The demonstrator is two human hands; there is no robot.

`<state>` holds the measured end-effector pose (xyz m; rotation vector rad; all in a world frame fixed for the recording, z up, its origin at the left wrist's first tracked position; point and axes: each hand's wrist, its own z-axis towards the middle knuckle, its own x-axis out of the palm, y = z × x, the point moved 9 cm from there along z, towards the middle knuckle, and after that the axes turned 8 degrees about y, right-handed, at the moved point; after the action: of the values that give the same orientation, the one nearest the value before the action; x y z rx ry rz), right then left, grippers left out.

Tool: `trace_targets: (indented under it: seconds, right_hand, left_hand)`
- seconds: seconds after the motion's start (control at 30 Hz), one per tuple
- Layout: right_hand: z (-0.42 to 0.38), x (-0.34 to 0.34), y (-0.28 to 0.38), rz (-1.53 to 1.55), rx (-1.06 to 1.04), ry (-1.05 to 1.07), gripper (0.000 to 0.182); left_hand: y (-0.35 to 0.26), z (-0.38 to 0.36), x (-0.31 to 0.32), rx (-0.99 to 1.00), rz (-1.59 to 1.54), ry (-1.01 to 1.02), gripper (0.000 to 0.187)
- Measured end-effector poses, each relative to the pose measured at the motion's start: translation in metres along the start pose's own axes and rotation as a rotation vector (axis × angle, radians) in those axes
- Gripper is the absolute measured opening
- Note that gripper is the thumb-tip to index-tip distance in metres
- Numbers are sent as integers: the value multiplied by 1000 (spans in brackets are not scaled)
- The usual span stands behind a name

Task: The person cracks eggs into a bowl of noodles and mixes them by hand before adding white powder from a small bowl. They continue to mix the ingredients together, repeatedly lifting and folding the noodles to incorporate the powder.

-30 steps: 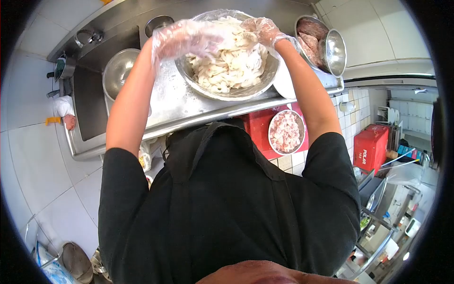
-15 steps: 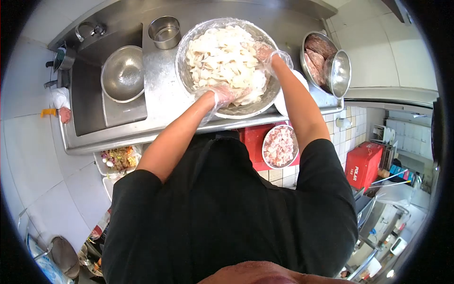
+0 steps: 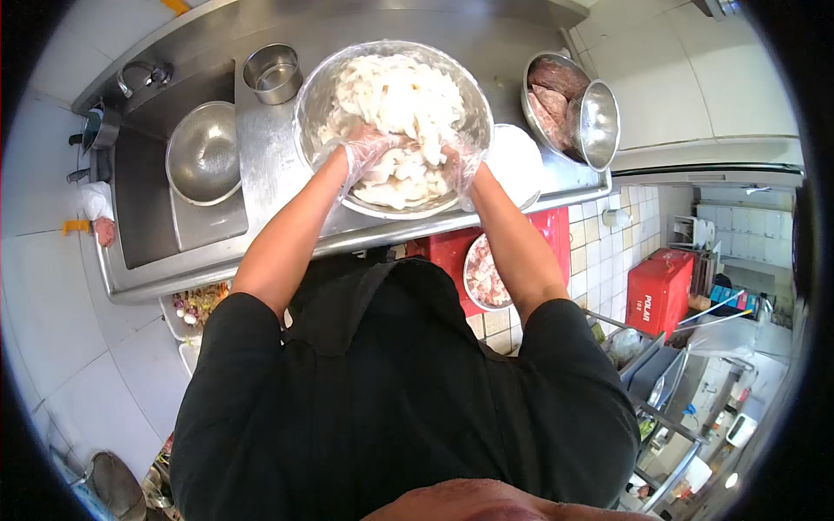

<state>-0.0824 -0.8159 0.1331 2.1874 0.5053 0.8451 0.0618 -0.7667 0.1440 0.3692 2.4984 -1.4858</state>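
Note:
A large metal bowl (image 3: 306,113) lined with clear plastic stands on the steel counter, heaped with pale white strips of raw food (image 3: 400,91) whose exact kind I cannot make out. My left hand (image 3: 368,146), in a loose clear plastic glove, is sunk into the near-left part of the heap, its fingers curled into the strips. Opposite it, my right hand (image 3: 460,161), gloved the same way, grips strips at the right side of the bowl. The two hands are close together, with strips bunched between them. Strips partly cover the fingertips of both.
Left is a sink with a metal bowl (image 3: 203,154); a steel pot (image 3: 272,74) stands beside it. At right, a white round lid or plate (image 3: 514,165) and a bowl of raw meat (image 3: 547,104) with a colander (image 3: 599,126). Below, a bowl of cut meat (image 3: 485,276) sits on red.
Both hands have come closer together within the bowl, bunching strips between them. My right hand has left the bowl's far-right side. The camera view has shifted a little.

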Motion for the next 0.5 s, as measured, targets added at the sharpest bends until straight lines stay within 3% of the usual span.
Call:
trace_targets:
  seconds: [0.03,0.07,0.1,0.13,0.17,0.23,0.33,0.4,0.5]
  right_hand:
    - [-1,11,18,-165,-113,-30,37]
    - [-3,25,36,-325,-220,-62,37]
    - [-7,34,49,-483,-321,-95,37]
    - [7,22,47,-835,-316,-136,39]
    - [10,30,58,-929,-365,-123,40]
    - [6,57,90,-1114,-470,-99,43]
    - [13,64,112,-1897,-378,-148,49]
    - [50,10,94,-1756,-490,73,51]
    - [14,27,59,-2367,27,281,58]
  left_hand:
    - [-6,-1,-7,49,16,-24,57]
    - [-21,-4,-18,237,-94,-126,46]
    - [-33,-7,-25,298,41,-138,46]
    - [-51,-11,-37,358,175,-148,45]
    - [-63,-13,-46,419,310,-160,44]
    - [-60,-4,-71,363,422,-235,44]
    - [-58,-7,-95,242,456,-175,48]
    - [-52,-14,-90,243,610,-91,54]
    - [-21,-29,-53,313,1065,57,64]
